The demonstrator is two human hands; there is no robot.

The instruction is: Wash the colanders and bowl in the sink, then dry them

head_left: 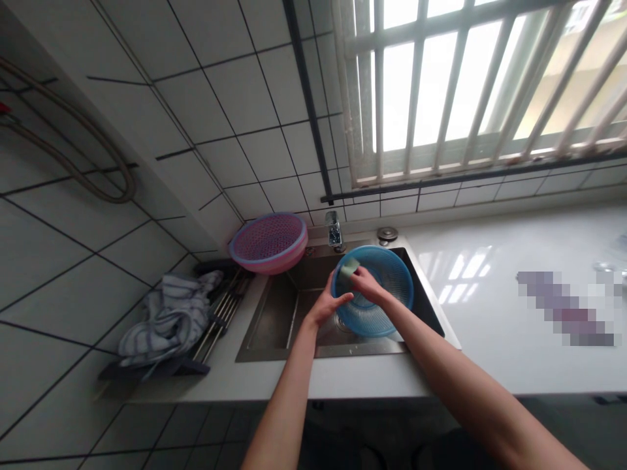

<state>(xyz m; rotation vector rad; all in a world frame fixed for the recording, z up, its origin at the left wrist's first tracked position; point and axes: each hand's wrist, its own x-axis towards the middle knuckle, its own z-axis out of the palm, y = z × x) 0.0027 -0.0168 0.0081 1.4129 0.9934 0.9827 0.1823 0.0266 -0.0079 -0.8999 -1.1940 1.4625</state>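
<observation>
left hand (327, 305): closed on the near-left rim of the blue basket (386, 287), thumb over the edge, holding it tilted above the sink (279, 313).
right hand (365, 282): fingers closed on a pale green sponge (349, 267), pressed against the inner wall of the basket near its upper-left rim.
blue basket: round plastic mesh strainer, open side facing the camera, tipped up on its edge; sits over the right part of the sink basin, just below the tap (334, 230).
sponge: small, greenish, mostly showing above the right fingers; touching the basket's inside.
sink: steel, set in the white counter (490, 313); basin wet-looking, drain partly hidden behind the basket.
pink basket (269, 243): same mesh type, purple rim, resting tilted at the sink's back-left corner, apart from the blue one.
tap: short chrome, at the back edge of the sink; a round metal cap just to its right.
cloth (169, 316): striped white and blue, bunched on a dark rack with metal rods left of the sink.
counter: glossy white, runs right from the sink; a blurred-out patch on its far right, cannot tell what.
wall: white tiles, dark grout; hose looped at upper left.
window (470, 85): barred, bright, above the counter.
</observation>
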